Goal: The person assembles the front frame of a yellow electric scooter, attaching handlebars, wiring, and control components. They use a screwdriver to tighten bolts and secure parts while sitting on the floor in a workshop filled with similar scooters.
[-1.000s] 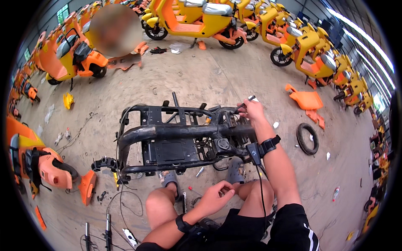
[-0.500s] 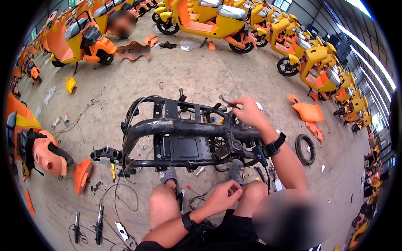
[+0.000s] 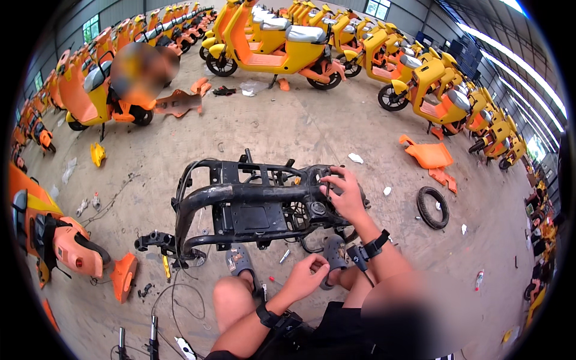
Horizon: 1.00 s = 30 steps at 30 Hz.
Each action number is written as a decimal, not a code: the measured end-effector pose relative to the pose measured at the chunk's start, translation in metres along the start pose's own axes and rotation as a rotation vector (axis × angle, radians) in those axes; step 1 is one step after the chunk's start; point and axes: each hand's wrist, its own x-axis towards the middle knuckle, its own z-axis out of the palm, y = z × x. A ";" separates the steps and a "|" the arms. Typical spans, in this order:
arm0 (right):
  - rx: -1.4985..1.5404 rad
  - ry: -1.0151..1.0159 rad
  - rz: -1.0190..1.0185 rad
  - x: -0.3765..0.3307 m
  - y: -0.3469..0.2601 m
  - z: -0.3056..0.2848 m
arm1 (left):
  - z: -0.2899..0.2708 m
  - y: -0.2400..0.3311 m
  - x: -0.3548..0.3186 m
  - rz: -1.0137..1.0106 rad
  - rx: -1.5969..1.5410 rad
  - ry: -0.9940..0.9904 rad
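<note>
A black metal scooter frame point(image 3: 255, 219) lies in front of me, its thick curved tube running along the top. At its right end, my right hand point(image 3: 347, 195) reaches down with the fingers bent round a dark, slim wrench point(image 3: 328, 190); most of the tool is hidden by the hand and the frame. My left hand point(image 3: 307, 273) hovers above my knees, on the near side of the frame and apart from it. Its fingers are curled together, and whatever they may hold cannot be made out.
A loose black tyre point(image 3: 432, 207) and orange body panels point(image 3: 427, 153) lie to the right. Left of the frame are a scooter point(image 3: 78, 246), an orange panel point(image 3: 123, 277) and a loose cable point(image 3: 174, 294). Rows of yellow-orange scooters point(image 3: 276, 51) stand behind.
My right hand has come down from above the frame's far side onto its right end, bringing the wrench with it. My left hand stays curled near my knees. The view has tilted up slightly.
</note>
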 end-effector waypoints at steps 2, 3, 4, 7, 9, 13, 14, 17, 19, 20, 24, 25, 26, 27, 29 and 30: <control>0.067 0.100 0.058 -0.005 0.008 0.008 | -0.001 0.001 0.002 -0.011 0.038 0.006; 0.101 0.146 0.088 -0.007 0.007 0.011 | -0.001 0.001 0.002 -0.019 0.055 0.011; 0.174 0.165 0.155 -0.009 0.007 0.012 | -0.002 0.000 0.003 -0.019 0.064 0.008; 0.387 0.253 0.298 -0.019 0.008 0.021 | 0.000 -0.007 0.005 -0.016 0.078 0.001; 0.348 0.324 0.286 -0.020 0.006 0.027 | 0.001 -0.011 0.005 -0.013 0.064 0.006; 0.398 0.363 0.348 -0.022 0.001 0.030 | 0.004 -0.013 0.007 -0.004 0.063 0.005; 0.434 0.364 0.387 -0.023 0.002 0.032 | 0.004 -0.011 0.007 -0.019 0.072 -0.007; 0.525 0.374 0.468 -0.026 -0.004 0.033 | 0.008 -0.008 0.007 -0.067 0.069 -0.032; 0.556 0.391 0.455 -0.023 -0.018 0.027 | 0.007 -0.009 0.007 -0.081 0.064 -0.039; 0.528 0.374 0.456 -0.025 -0.017 0.027 | 0.006 -0.010 0.006 -0.083 0.062 -0.043; 0.475 0.329 0.472 -0.036 -0.014 0.024 | 0.008 -0.005 0.006 -0.146 0.012 -0.055; 0.458 0.315 0.452 -0.037 -0.015 0.022 | 0.009 -0.005 0.005 -0.141 0.014 -0.053; 0.442 0.300 0.432 -0.038 -0.014 0.021 | 0.009 -0.006 0.005 -0.136 0.017 -0.050; 0.310 0.252 0.330 -0.037 -0.012 0.020 | 0.009 -0.006 0.004 -0.131 0.018 -0.047; 0.110 0.200 0.235 -0.040 -0.010 0.013 | 0.010 -0.002 0.003 -0.115 0.053 -0.055; 0.009 0.175 0.184 -0.040 -0.011 0.008 | 0.010 -0.001 0.004 -0.103 0.071 -0.060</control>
